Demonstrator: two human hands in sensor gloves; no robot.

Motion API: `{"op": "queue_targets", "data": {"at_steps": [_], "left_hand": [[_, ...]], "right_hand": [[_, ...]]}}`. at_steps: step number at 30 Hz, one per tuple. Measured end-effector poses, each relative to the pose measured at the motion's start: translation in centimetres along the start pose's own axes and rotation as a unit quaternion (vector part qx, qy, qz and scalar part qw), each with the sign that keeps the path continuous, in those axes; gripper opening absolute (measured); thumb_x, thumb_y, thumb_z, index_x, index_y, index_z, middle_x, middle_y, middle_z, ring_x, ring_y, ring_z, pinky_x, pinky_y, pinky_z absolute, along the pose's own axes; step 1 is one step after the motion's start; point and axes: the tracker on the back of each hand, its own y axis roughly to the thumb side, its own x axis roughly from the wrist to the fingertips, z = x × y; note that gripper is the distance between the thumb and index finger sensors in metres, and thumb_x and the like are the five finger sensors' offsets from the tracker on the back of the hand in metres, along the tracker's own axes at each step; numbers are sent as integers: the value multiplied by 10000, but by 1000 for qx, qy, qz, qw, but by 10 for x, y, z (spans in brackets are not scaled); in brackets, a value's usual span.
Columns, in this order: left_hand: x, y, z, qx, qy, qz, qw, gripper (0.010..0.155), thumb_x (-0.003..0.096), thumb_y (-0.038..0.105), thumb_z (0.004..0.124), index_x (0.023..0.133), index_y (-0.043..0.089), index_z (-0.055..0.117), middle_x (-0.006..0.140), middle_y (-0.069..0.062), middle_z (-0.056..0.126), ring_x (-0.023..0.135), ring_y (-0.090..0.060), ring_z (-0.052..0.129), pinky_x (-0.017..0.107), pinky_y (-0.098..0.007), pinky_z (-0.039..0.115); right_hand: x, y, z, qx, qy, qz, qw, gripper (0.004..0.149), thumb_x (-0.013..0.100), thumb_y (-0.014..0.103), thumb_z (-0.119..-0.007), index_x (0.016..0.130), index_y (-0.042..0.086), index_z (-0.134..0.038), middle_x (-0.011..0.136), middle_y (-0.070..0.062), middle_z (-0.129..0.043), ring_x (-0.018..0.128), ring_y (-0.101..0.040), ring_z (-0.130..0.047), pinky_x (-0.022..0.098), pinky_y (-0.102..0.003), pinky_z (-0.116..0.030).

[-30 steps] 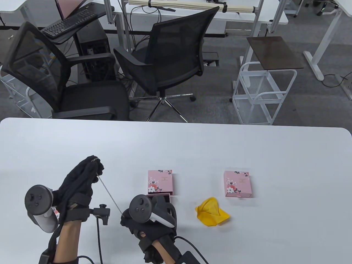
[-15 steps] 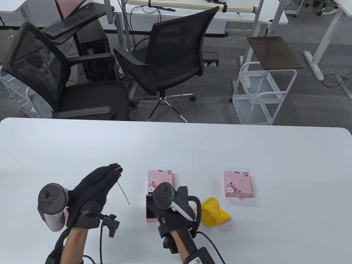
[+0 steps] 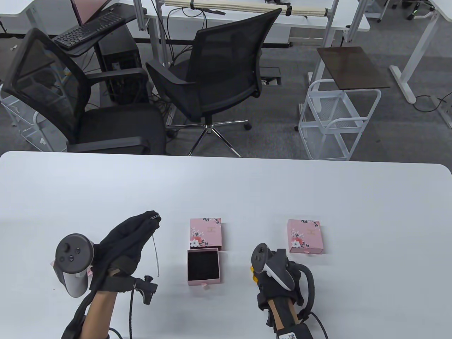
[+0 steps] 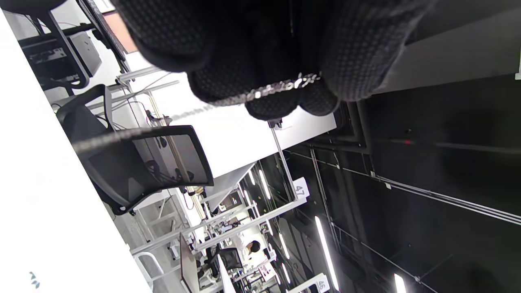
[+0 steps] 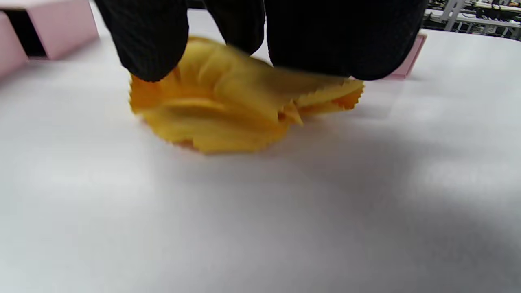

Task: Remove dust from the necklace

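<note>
The left hand (image 3: 120,247) was raised off the white table (image 3: 317,197), fingertips (image 4: 272,103) pinched on the thin silver chain necklace (image 3: 155,252), which hung slack below the grip. The right hand (image 3: 279,279) was down on the crumpled yellow cloth (image 5: 228,118), fingers (image 5: 150,44) curled onto it (full closure could not be confirmed). Between both hands lay an open pink drawer box (image 3: 203,266) with black lining.

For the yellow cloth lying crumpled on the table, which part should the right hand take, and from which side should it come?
Best to pinch the raised folds at the top of the yellow cloth, coming from above, as the right hand is doing. The cloth lies low on the table, so its flat edges offer little to grip; the standing creases probably do.
</note>
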Motion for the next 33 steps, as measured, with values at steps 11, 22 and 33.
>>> {"op": "queue_targets", "data": {"at_steps": [11,22,33], "left_hand": [[1,-2,3,-11,-17,-3,1000,350,561,470,889,869,310,935,849,17,986,751,-223,926,535,-415,827],[5,-13,6,-27,-30,-32,999,355,552,469,901,870,315,934,873,17,976,776,-233,910,549,-424,817],[0,-5,17,7,-38,-37,999,368,549,485,902,870,308,938,946,21,956,828,-253,917,590,-463,810]], "right_hand": [[-13,11,28,35,-182,21,982,473,606,354,-820,1022,147,-732,945,-185,-850,724,-413,-921,579,-533,-763],[-72,69,93,406,-216,263,848,488,617,357,-794,1045,141,-699,970,-189,-822,751,-423,-894,596,-541,-743],[-118,131,98,363,-330,285,823,598,587,378,-819,1070,64,-658,995,-225,-789,784,-434,-873,604,-551,-733]]}}
